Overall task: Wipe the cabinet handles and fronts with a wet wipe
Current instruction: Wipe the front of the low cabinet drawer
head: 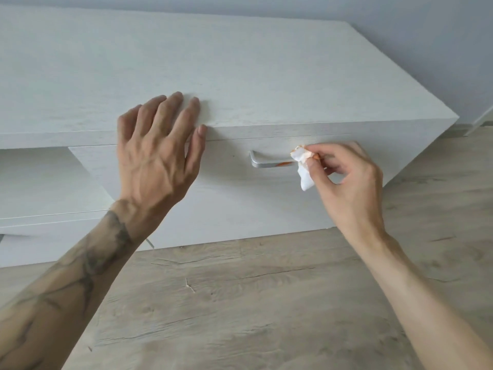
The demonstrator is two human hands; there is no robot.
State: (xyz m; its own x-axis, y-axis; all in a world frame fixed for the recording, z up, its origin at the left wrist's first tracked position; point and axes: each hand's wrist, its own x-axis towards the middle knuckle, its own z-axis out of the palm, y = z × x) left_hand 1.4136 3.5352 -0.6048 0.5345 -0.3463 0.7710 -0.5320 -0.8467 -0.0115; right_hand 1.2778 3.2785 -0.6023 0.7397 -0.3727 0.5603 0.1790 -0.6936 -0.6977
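A low white cabinet [240,76] fills the upper half of the view. Its drawer front [229,188] carries a silver bar handle [266,162] with an orange smear near its right end. My right hand [344,180] pinches a crumpled white wet wipe [302,166], stained orange at the top, against the right end of the handle. My left hand [157,145] rests flat with fingers spread on the cabinet's top edge, left of the handle, holding nothing.
Light wood-look floor [253,303] lies below the cabinet. A second, lower cabinet section [40,188] sits at the left. A grey wall [400,17] stands behind, with a baseboard [480,121] at the far right.
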